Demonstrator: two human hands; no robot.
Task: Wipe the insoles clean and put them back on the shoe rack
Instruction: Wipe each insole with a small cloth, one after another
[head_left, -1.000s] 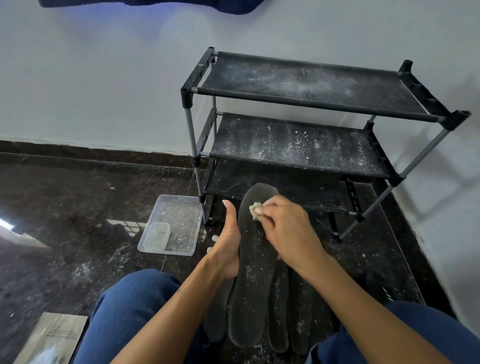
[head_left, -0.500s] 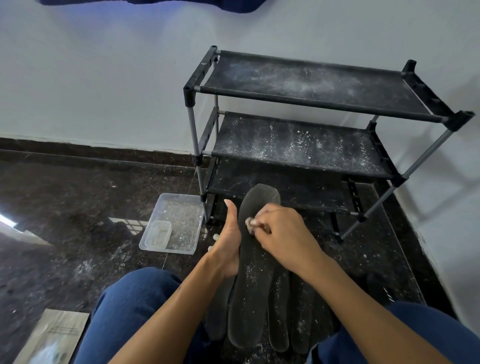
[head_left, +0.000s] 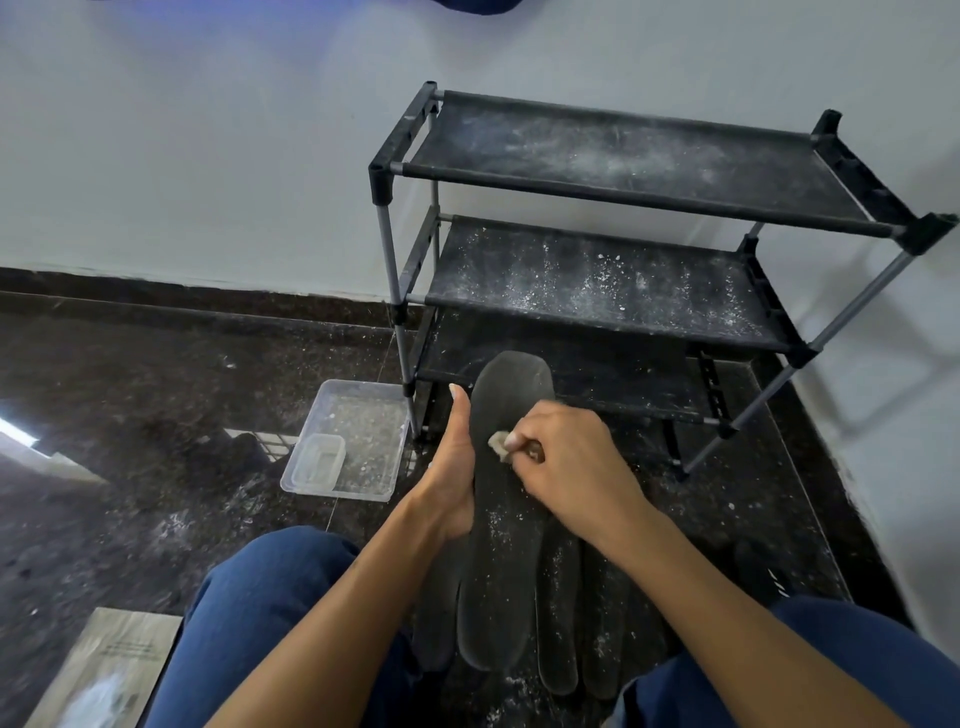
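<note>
The only writing I can see is on a paper packet (head_left: 111, 665) lying on the floor (head_left: 130, 405) by my left knee, and its print is too small to read.

A clear plastic tray (head_left: 358, 441) sits on the floor just left of the shoe rack (head_left: 623, 208), touching or nearly touching its front left leg. Inside it lies a smaller clear tub (head_left: 316, 462) in the near left corner, with pale crumbs or powder scattered over the tray's bottom.

The insole (head_left: 506, 545) I am cleaning is dark grey, its long axis running away from me, rounded toe pointing up toward the rack's lowest shelf and heel down between my knees. My left hand (head_left: 452, 483) grips its left edge, thumb straight up along the side. My right hand (head_left: 566, 462) has its fingers curled round a small pale wad of cloth (head_left: 497, 444), pressing it on the upper half of the insole. White specks dot the insole below the cloth.

More dark insoles (head_left: 582, 623) lie under and to the right of it, pointing the same way, overlapping. The rack's three shelves are dusted with white powder.
</note>
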